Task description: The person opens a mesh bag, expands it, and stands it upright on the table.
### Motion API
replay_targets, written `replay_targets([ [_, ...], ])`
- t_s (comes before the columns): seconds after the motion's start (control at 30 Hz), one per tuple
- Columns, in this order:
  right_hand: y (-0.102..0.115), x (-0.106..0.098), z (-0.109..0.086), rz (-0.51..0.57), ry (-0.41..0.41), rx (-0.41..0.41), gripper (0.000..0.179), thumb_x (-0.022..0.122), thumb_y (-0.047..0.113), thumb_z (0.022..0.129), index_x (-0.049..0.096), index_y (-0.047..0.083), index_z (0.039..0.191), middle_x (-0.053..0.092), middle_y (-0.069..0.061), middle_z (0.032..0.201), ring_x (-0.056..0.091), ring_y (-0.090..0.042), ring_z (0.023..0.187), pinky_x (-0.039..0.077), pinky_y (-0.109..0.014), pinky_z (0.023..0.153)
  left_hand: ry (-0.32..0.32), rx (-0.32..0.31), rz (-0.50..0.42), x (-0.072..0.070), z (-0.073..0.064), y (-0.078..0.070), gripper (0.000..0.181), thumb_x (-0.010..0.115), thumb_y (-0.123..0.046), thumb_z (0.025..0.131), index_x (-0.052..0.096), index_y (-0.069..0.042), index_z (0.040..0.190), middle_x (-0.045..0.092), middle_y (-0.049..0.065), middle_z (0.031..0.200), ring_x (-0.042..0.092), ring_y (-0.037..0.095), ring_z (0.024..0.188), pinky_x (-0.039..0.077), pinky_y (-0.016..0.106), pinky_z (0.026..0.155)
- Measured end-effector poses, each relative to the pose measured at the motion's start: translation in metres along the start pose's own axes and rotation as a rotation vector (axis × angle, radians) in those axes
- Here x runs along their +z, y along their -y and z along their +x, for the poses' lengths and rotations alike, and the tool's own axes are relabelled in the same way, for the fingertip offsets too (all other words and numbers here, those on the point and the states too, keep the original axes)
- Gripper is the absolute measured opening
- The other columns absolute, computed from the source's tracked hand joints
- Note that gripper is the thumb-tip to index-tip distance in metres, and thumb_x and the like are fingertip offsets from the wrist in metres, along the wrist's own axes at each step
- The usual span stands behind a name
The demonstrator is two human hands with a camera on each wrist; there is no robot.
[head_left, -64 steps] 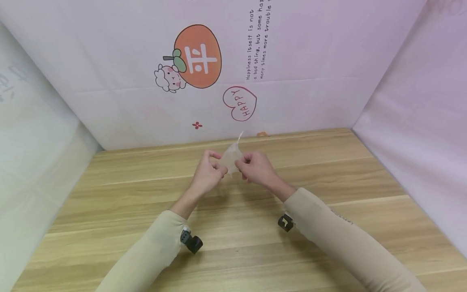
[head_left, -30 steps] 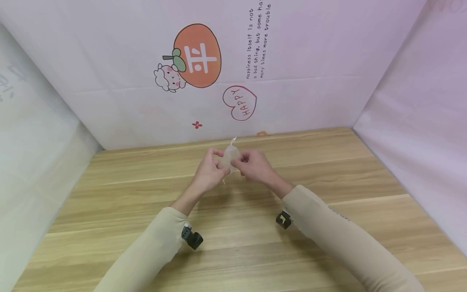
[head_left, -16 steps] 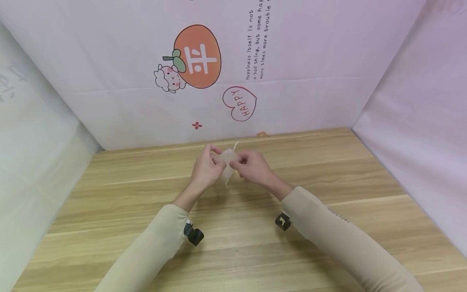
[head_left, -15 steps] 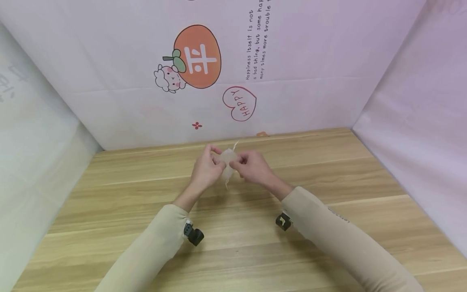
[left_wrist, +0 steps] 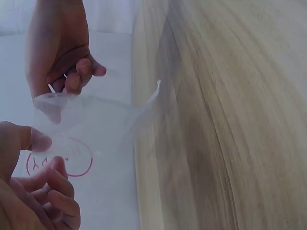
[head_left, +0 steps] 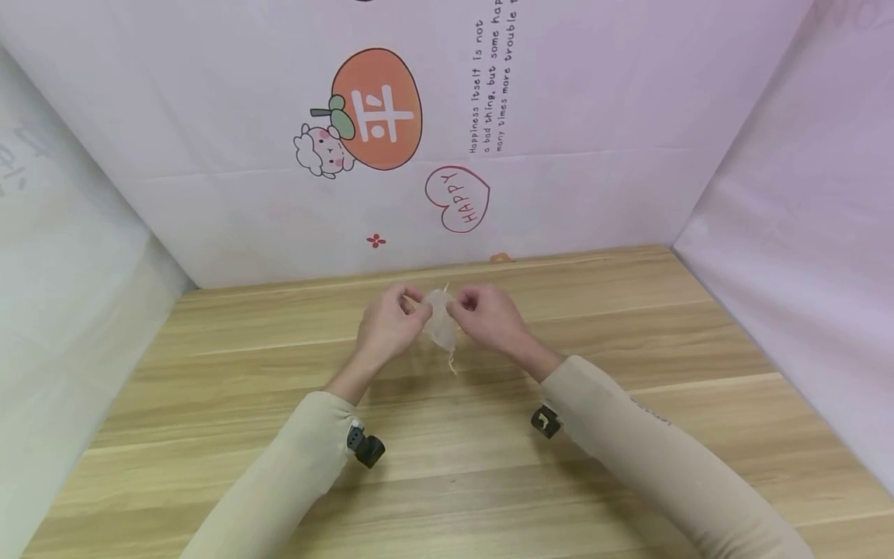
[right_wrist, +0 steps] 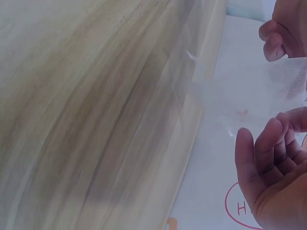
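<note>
Between both hands is a small, thin, translucent drawstring bag (head_left: 441, 329), with a twisted white string (head_left: 452, 362) hanging from its lower end. My left hand (head_left: 391, 324) pinches its upper left edge between thumb and fingers. At the opposite edge, my right hand (head_left: 491, 317) grips it the same way. Held above the table, the bag (left_wrist: 91, 117) looks limp and see-through in the left wrist view, and the red print behind shows through it. In the right wrist view the bag (right_wrist: 244, 91) stretches from the fingers toward the table side, its far end blurred.
A wood-grain table (head_left: 447, 481) lies beneath the hands. White printed cloth (head_left: 573, 116) stands along its back edge, with more cloth on the left (head_left: 77, 272) and right (head_left: 803, 256). Small black cameras (head_left: 366, 446) sit at both sleeve cuffs.
The bag has turned in the fingers: its long string end, which pointed up and back, gives way to one hanging toward the front. My left hand has shifted slightly left and the bag is more spread.
</note>
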State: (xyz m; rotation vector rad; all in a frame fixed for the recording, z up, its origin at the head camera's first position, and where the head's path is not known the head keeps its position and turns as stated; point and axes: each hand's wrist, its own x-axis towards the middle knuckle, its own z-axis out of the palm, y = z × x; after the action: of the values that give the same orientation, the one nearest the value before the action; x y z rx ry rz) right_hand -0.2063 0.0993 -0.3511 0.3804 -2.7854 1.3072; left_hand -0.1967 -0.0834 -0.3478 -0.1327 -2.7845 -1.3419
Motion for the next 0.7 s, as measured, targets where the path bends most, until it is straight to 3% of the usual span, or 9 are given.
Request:
replay_targets([
  [0.2, -0.0018, -0.0031, 0.0, -0.031, -0.012, -0.009, 0.026, 0.062, 0.019, 0.094, 0.06, 0.011, 0.069, 0.056, 0.001, 0.058, 0.046, -0.013, 0.051, 0.034, -0.026, 0.046, 0.051, -0.02, 0.086, -0.0013, 0.0, -0.0005, 0.033, 0.067, -0.048, 0.09, 0.077, -0.018, 0.097, 0.071, -0.004, 0.091, 0.064, 0.017, 0.082, 0.05, 0.035, 0.068],
  [0.43, -0.0021, -0.0043, -0.0003, -0.06, -0.008, -0.028, 0.026, 0.062, 0.017, 0.09, 0.059, 0.011, 0.065, 0.053, 0.002, 0.058, 0.046, -0.014, 0.053, 0.034, -0.027, 0.048, 0.045, 0.012, 0.091, 0.0026, 0.0, -0.0015, 0.016, 0.068, -0.028, 0.086, 0.079, -0.016, 0.086, 0.071, -0.005, 0.08, 0.061, 0.014, 0.068, 0.047, 0.031, 0.057],
  [0.7, -0.0026, -0.0043, 0.0005, -0.113, 0.028, -0.015, 0.033, 0.067, 0.035, 0.091, 0.058, 0.014, 0.067, 0.053, 0.003, 0.06, 0.047, -0.014, 0.057, 0.037, -0.029, 0.052, 0.001, 0.025, 0.089, 0.0063, 0.0015, -0.0032, 0.015, 0.072, -0.025, 0.086, 0.072, -0.013, 0.076, 0.066, -0.003, 0.073, 0.056, 0.015, 0.063, 0.042, 0.03, 0.054],
])
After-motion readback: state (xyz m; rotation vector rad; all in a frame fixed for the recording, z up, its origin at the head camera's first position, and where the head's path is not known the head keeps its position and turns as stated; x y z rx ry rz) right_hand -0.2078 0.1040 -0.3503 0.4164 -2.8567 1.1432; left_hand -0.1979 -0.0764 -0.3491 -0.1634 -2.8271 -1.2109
